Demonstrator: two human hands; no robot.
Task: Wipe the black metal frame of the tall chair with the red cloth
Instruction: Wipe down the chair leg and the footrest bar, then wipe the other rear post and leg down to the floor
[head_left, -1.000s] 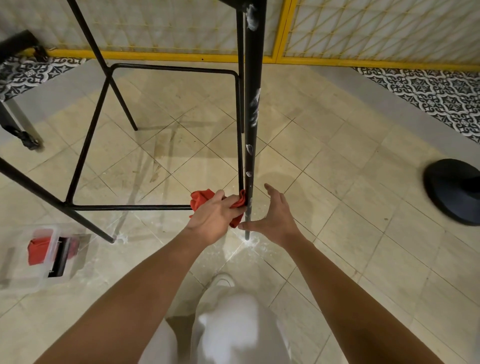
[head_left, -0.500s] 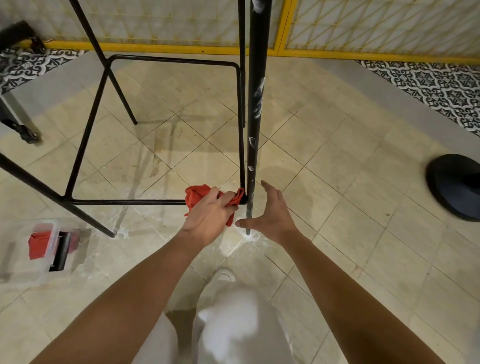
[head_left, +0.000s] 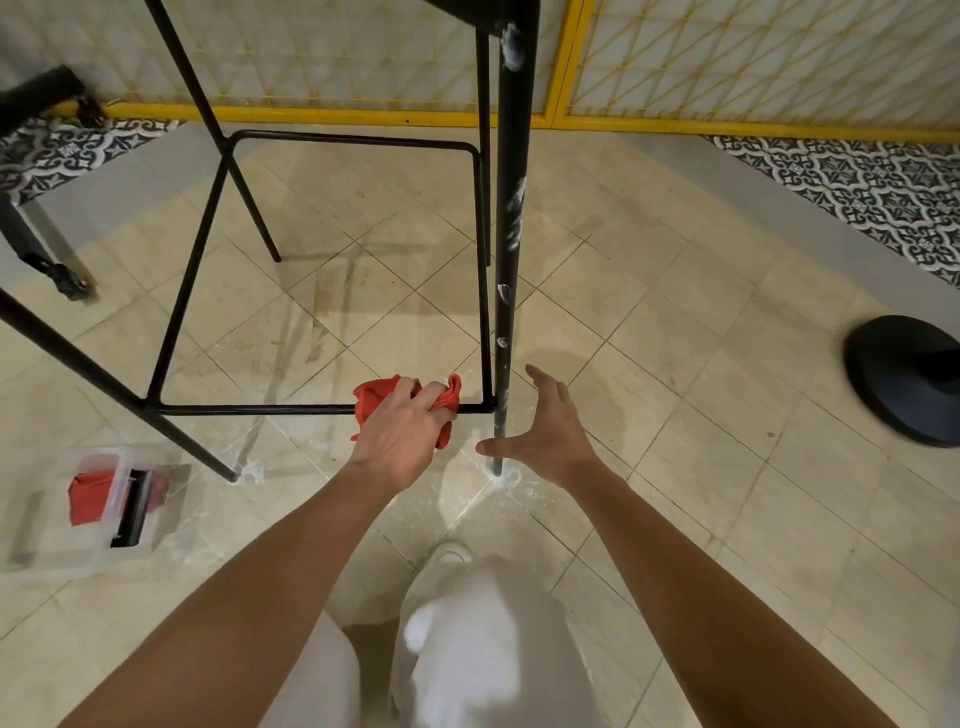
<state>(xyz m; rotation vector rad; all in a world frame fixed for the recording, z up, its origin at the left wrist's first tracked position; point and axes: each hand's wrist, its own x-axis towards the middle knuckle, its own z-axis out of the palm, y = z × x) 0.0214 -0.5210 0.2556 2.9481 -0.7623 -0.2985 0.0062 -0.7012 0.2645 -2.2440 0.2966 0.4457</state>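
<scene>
Leftward from the near leg (head_left: 506, 312) of the black frame (head_left: 187, 291) my left hand (head_left: 400, 436) has slid along the low crossbar (head_left: 249, 410), fingers bunched tight round the red cloth (head_left: 379, 397) on that bar, while my right hand (head_left: 550, 431) stays beside the leg, fingers spread, gripping nothing.

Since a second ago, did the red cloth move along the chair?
Yes. The red cloth, gripped by the left hand, slid left along the low crossbar, away from the near chair leg it touched before.
</scene>
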